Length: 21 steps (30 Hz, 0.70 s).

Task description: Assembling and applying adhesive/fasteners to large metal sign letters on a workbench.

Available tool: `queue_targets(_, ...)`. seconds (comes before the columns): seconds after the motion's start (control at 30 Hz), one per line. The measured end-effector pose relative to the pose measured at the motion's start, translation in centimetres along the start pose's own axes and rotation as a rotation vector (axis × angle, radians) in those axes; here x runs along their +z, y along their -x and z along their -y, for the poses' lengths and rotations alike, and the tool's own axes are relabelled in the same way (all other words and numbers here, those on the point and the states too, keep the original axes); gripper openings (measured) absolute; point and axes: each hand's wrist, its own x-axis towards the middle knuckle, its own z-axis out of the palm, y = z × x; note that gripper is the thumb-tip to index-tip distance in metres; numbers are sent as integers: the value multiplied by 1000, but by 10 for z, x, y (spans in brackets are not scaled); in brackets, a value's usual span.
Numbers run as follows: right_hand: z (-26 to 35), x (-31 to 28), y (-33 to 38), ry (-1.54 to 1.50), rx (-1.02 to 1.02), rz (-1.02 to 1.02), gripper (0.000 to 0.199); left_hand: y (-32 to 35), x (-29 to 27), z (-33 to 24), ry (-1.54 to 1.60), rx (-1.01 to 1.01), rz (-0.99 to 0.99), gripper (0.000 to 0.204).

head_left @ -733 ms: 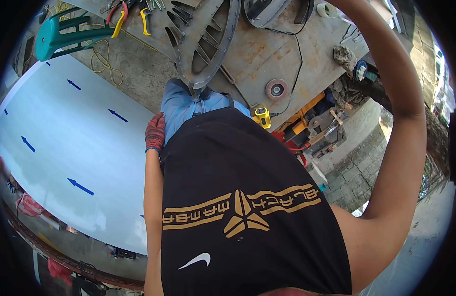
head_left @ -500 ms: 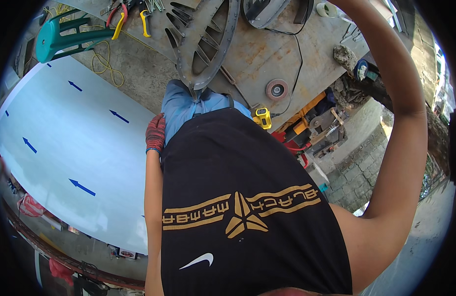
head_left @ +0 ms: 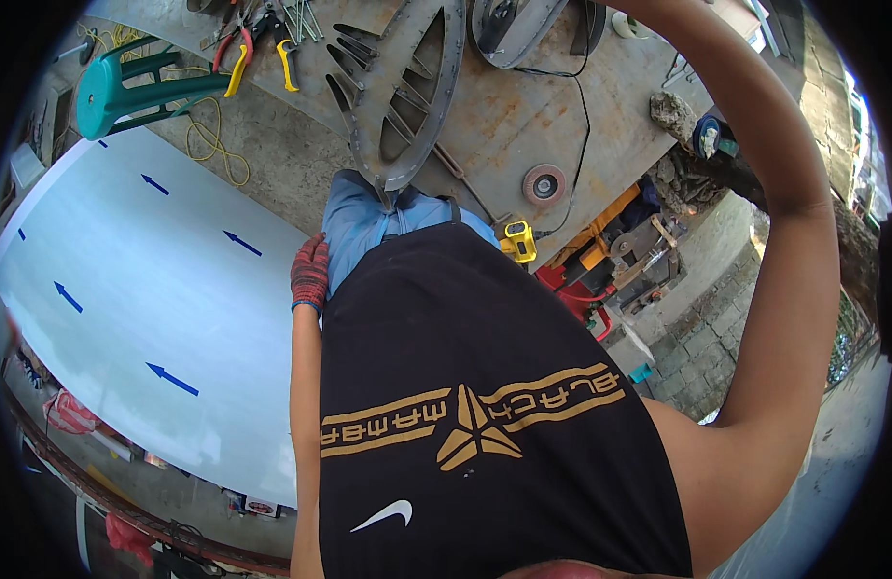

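1. Left hand, in a red glove, hangs at the thigh; its grip is loosely curled and holds nothing.
2. Right arm is raised; that hand is out of view.
3. Cut steel plate lies flat on the bench, overhanging toward the person, presumably for access.

A rusty steel workbench fills the top of the view. On it lie a large cut-out metal plate, red and yellow pliers, a round grinding disc and a black cable. A yellow tape measure sits at its near edge
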Motion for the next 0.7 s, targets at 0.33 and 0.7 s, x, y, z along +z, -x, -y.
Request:
queue_targets(0.33,-4,5,5,-578,-107,-559,9,6,-1,7,29,-23,-18,33)
queue_targets(0.7,-10,13,8,-186,94,-26,12,-3,4,12,-26,-33,1,34)
